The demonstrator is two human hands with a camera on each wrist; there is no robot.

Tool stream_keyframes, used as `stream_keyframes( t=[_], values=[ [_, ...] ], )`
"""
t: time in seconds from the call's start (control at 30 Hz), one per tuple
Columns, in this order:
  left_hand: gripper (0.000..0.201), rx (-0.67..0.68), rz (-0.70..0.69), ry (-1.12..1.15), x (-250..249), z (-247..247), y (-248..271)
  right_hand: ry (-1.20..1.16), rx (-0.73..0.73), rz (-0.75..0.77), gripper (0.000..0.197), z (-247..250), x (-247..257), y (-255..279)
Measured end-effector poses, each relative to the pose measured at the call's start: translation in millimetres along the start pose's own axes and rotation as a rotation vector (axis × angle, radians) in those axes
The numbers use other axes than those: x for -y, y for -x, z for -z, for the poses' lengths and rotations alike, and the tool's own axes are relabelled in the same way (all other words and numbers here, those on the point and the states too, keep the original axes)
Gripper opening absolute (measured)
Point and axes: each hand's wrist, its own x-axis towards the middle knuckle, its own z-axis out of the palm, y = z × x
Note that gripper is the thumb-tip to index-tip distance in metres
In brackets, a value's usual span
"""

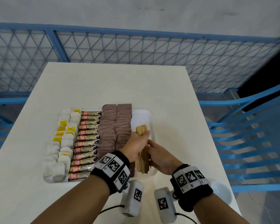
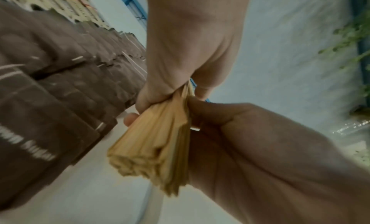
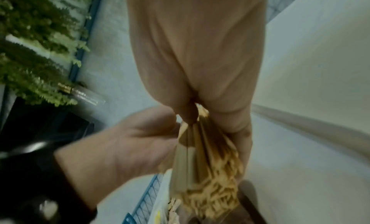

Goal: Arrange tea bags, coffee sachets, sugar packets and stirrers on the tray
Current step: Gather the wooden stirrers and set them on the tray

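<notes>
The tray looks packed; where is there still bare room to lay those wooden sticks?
Bare tray shows along its right side, between the brown sugar packets and the right rim, mostly beyond the stirrers both hands hold there. Leftward it is crowded: coffee sachets and tea bags fill their columns.

Tray (image 1: 149,118) with sorted supplies.
White tea bags (image 1: 61,143), coffee sachets (image 1: 86,143), brown sugar packets (image 1: 116,126) lie in rows; I hold the wooden stirrers (image 1: 141,129) bundled over its right end.
</notes>
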Motion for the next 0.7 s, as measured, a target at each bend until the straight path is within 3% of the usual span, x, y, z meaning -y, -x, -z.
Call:
stream_keyframes(
  t=[0.1,0.23,0.4,0.5,0.7],
  values=[
    [0.04,-0.01,0.03,-0.051,-9,-6,-11,0.045,-0.079,-0.014,0.033,5,-2,-18],
    [0.005,0.032,0.109,0.002,-16,-7,-21,0.066,-0.119,-0.047,0.033,12,-5,-37],
    [0.03,-0.026,-0.005,-0.218,-9,-7,-34,0.255,-0.238,-0.006,0.033,15,-9,-53],
    [0.024,-0.082,-0.146,-0.396,-1,-8,-37,0.494,-0.359,0.049,0.022,15,-7,-57],
    [0.013,-0.181,-0.281,-0.522,4,-5,-36,0.716,-0.497,0.11,0.027,13,-4,-52]
  ],
)
